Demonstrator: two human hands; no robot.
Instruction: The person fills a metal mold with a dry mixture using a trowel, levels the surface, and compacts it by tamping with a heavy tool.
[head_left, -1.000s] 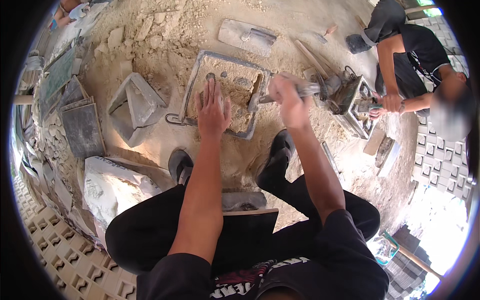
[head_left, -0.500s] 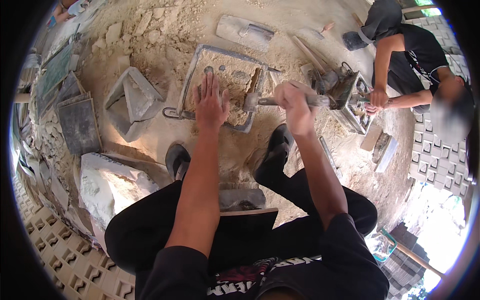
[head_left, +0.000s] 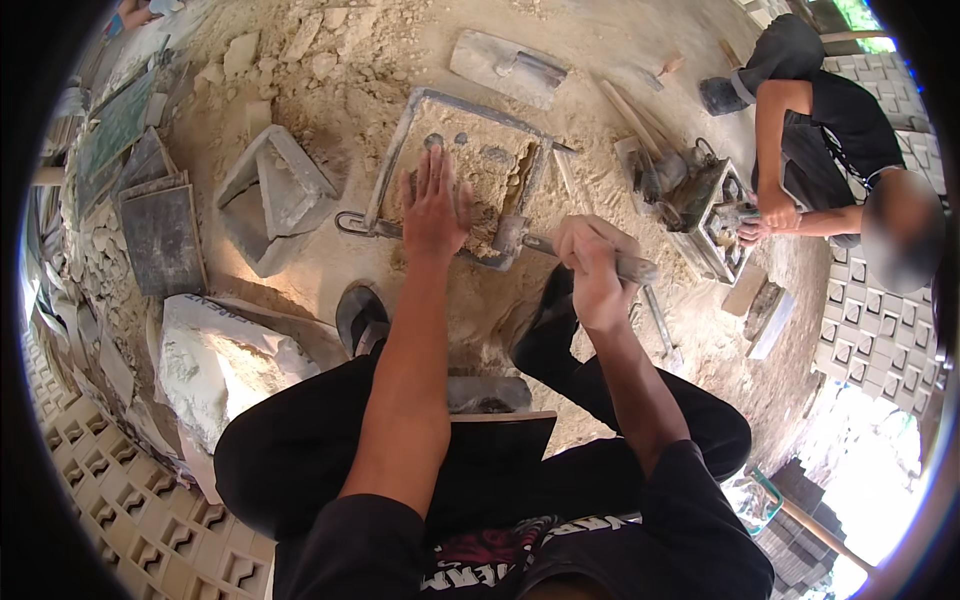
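Note:
In front of me a square dark-rimmed frame lies on the ground, packed with tan sandy material. A few round dark spots show in its surface. My left hand rests on this fill, fingers stretched out and palm down. Gripped in my right hand is a hammer with a thick handle. Its head is at the frame's near right part, beside a gap in the fill along the right side. Whether the head touches the fill or the rim, I cannot tell.
A flat float with a handle lies beyond the frame. Left are an angular grey mould, dark boards and a powder sack. At right a co-worker bends over a box-like metal mould. Patterned blocks stand behind.
My right hand and the hammer have come nearer to me, its head now lower at the frame's near right side. The left hand stays flat on the fill. The view has shifted slightly.

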